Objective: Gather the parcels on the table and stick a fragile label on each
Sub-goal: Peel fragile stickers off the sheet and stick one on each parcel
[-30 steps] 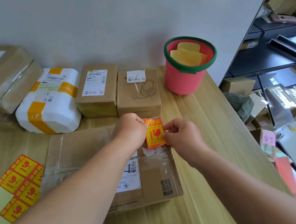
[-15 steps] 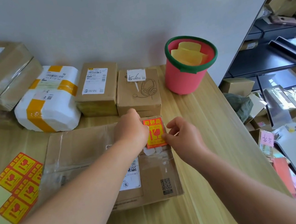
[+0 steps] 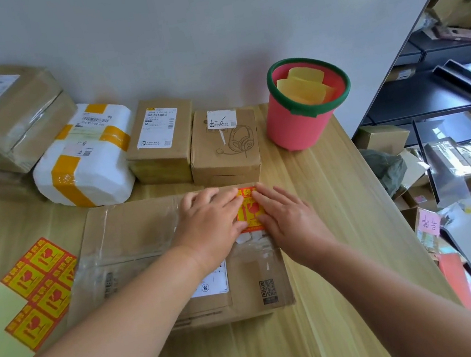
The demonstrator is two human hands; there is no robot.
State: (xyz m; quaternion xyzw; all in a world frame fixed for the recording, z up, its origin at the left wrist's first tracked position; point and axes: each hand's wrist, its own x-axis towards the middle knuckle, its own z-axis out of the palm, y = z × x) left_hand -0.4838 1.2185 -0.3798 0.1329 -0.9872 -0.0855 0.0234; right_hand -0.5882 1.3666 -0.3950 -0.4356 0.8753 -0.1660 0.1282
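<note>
Here, your left hand [image 3: 208, 224] and right hand [image 3: 291, 218] press the fragile label [image 3: 249, 210] flat-fingered onto the parcel [image 3: 136, 234]; wooden table [image 3: 327, 200], grey wall [image 3: 204, 29] behind.

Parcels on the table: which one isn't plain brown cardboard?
The white parcel banded with yellow tape, back left beside the small brown box. Every other parcel is brown cardboard.

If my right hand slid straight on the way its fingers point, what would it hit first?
Your right hand would probably meet the box with the headphone drawing, just past the flat parcel's far edge; depth is unclear.
</note>
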